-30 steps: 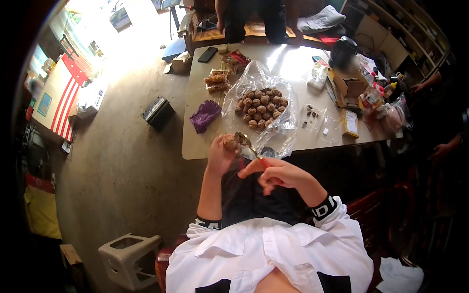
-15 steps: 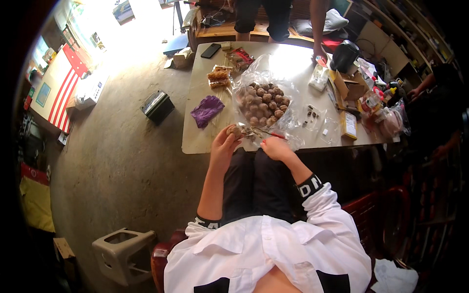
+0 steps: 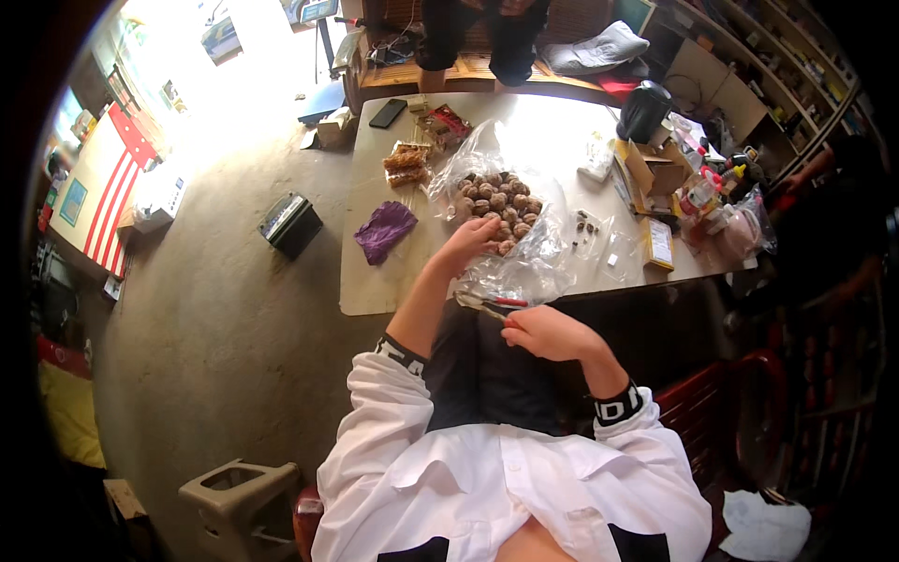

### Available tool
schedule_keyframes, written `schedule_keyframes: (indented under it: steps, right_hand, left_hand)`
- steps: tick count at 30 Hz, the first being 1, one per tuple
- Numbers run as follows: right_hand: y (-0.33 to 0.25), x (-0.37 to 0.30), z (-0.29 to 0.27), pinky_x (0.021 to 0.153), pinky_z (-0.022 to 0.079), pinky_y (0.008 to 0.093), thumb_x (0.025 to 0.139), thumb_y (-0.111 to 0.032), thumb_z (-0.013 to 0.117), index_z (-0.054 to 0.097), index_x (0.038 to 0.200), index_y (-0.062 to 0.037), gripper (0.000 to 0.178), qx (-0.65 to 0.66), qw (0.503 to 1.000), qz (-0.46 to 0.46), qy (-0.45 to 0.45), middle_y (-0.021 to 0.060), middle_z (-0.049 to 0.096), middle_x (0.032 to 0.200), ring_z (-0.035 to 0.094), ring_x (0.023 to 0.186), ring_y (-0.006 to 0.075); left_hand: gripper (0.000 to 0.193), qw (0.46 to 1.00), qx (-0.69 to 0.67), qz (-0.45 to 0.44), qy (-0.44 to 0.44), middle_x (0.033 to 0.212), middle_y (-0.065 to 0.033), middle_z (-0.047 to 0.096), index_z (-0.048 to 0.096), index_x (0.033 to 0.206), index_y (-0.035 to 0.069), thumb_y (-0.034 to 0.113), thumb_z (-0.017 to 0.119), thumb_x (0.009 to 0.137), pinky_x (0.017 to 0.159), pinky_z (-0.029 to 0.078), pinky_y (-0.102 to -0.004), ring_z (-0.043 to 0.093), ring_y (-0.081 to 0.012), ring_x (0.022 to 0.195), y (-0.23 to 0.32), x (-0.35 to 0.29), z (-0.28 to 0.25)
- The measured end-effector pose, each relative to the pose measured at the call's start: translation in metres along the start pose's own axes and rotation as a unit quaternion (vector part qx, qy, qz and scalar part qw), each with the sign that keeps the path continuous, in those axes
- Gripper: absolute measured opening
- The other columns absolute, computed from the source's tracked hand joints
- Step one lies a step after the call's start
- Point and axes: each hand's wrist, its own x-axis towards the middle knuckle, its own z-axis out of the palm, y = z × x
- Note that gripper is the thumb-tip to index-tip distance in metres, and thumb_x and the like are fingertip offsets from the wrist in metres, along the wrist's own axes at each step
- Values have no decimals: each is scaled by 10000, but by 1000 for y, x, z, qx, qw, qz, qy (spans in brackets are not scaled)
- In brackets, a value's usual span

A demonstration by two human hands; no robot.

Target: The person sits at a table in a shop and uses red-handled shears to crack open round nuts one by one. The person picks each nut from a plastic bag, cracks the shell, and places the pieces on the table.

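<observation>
My left hand (image 3: pixel 471 241) reaches over the rim of a clear plastic bag (image 3: pixel 552 225) on the table. Its fingers are stretched out onto the heap of brown walnuts (image 3: pixel 501 197) inside; the undersides of the fingertips are hidden. Nearer to me, my right hand (image 3: pixel 552 333) is closed around a pair of red-handled pliers (image 3: pixel 489 307). The pliers' metal jaws point left, just off the table's front edge and over my lap, with the handles spread apart. Nothing shows between the jaws.
A purple bag (image 3: pixel 385 231), packaged snacks (image 3: pixel 406 164) and a black phone (image 3: pixel 388 113) lie left on the table (image 3: pixel 365 286). Right stand an open cardboard box (image 3: pixel 649 173), a yellow box (image 3: pixel 657 244) and a black kettle (image 3: pixel 643 111). Another person's legs (image 3: pixel 473 42) show across it.
My left hand has left the pliers and gone onto the walnuts; the walnut it held is no longer seen in it. My right hand has drawn back toward me with the pliers.
</observation>
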Motion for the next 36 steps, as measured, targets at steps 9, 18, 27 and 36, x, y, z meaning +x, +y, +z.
schedule_keyframes:
  steps: [9, 18, 27, 36]
  right_hand:
    - [18, 33, -41, 645, 482, 445, 876, -193, 487, 612, 845, 30, 257, -99, 975, -9, 198, 207, 638, 785, 621, 719, 365]
    - [73, 119, 67, 713, 537, 394, 798, -114, 527, 681, 814, -26, 178, -250, 947, 121, 162, 166, 678, 862, 671, 821, 314]
    - [60, 101, 83, 703, 512, 431, 801, -198, 650, 567, 908, 2, 242, -69, 940, 9, 334, 223, 630, 887, 625, 828, 357]
    - [15, 82, 61, 788, 516, 272, 870, -136, 642, 557, 1169, 4, 341, 442, 847, -176, 236, 92, 640, 1022, 615, 925, 146]
  left_hand:
    - [428, 962, -35, -107, 249, 1259, -45, 491, 552, 1172, 76, 421, 508, 924, 863, 402, -396, 402, -169, 1145, -62, -78, -37]
    - [323, 957, -92, -3, 273, 1070, -18, 582, 538, 1172, 63, 291, 527, 943, 777, 454, -242, 549, -115, 917, -70, -130, -46]
    - [419, 957, -66, 188, 211, 1044, -46, 596, 473, 1272, 23, 34, 597, 873, 756, 469, -222, 587, -101, 905, -36, -145, 4]
    - [399, 883, 277, 266, 270, 1026, -43, 588, 600, 1117, 50, -16, 686, 733, 681, 455, -229, 553, -109, 825, -10, -150, 38]
